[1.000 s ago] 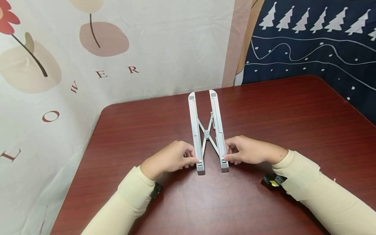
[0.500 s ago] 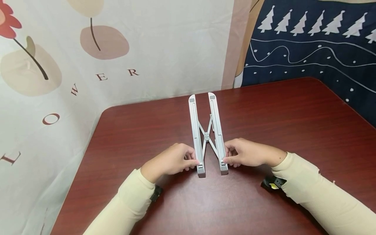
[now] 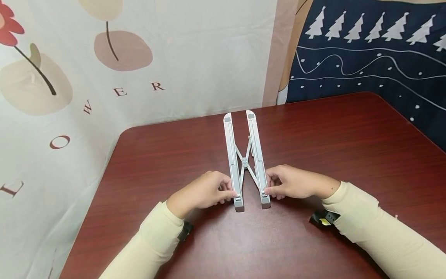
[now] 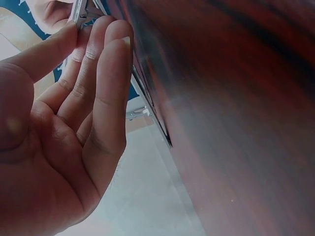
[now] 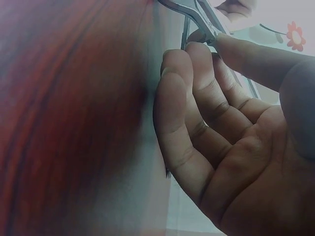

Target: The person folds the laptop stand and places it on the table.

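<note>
A silver folding laptop stand point(image 3: 245, 162) lies on the table in the head view, its two long rails partly spread and joined by crossed bars at a round pivot. My left hand point(image 3: 209, 189) pinches the left rail near its front end, thumb on top and fingers at the outer side. At the matching spot on the right rail, my right hand point(image 3: 292, 181) pinches in the same way. Both wrist views show the thumb and fingertips meeting at the metal; in the left wrist view the hand point(image 4: 74, 108) hides most of the stand.
The reddish-brown wooden table point(image 3: 167, 147) runs back to a pale wall cloth point(image 3: 209, 58) printed with flowers and letters. A dark blue cloth point(image 3: 366, 66) with white trees hangs at the right. Dark wrist devices point(image 3: 325, 217) sit at both cuffs.
The two rails have drawn very slightly closer together, with both hands keeping their pinch. The head view has tilted a little, so the scene sits slightly lower.
</note>
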Available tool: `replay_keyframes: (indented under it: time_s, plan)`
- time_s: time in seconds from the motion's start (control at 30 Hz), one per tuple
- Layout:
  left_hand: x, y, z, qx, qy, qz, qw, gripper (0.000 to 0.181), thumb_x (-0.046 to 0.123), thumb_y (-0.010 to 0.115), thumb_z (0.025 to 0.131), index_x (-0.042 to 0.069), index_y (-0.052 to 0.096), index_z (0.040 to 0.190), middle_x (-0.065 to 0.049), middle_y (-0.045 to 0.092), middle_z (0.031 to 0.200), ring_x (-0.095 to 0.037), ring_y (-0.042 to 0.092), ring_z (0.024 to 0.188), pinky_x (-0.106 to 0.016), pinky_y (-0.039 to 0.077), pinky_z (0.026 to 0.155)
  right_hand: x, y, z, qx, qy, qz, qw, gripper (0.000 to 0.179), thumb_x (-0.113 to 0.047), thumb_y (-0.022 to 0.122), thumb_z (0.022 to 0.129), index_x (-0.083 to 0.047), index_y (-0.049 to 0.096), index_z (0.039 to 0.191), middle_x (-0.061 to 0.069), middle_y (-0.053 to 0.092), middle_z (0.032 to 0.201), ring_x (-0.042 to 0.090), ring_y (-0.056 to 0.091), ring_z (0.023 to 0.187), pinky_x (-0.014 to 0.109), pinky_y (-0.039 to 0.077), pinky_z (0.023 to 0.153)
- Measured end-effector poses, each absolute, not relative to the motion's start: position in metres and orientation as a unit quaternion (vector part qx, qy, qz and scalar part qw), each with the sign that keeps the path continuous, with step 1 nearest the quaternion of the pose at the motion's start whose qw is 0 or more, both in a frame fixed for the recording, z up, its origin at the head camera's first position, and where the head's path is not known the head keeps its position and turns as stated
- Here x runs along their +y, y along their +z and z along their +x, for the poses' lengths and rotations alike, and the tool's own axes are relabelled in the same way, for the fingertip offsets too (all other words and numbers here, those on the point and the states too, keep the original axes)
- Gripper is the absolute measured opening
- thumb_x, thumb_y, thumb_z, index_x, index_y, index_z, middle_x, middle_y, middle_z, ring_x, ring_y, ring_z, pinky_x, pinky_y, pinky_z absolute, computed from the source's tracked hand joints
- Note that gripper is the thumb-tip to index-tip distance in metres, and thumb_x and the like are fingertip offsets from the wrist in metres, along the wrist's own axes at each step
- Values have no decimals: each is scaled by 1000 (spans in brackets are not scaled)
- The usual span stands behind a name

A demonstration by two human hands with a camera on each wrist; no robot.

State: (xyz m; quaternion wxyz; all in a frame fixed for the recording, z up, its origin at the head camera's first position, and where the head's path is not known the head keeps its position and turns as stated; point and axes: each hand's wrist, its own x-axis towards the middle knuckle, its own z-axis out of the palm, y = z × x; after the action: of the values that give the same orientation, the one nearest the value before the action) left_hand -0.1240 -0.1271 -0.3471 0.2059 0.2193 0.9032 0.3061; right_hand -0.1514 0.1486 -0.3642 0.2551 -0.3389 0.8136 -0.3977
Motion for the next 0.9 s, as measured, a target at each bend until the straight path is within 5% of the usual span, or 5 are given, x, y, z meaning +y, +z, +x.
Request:
replay_keyframes:
  time_s: [0.9]
  plan:
    - [-122,-348,-124,901,303,243,194,25,23,73,92,15,67,70,0,65,60,-4,52,45,-24,47,51,146,-367,-150,811,-399,-341,257,16,-11,67,95,-7,58,82,4,67,69,11,62,57,27,54,56]
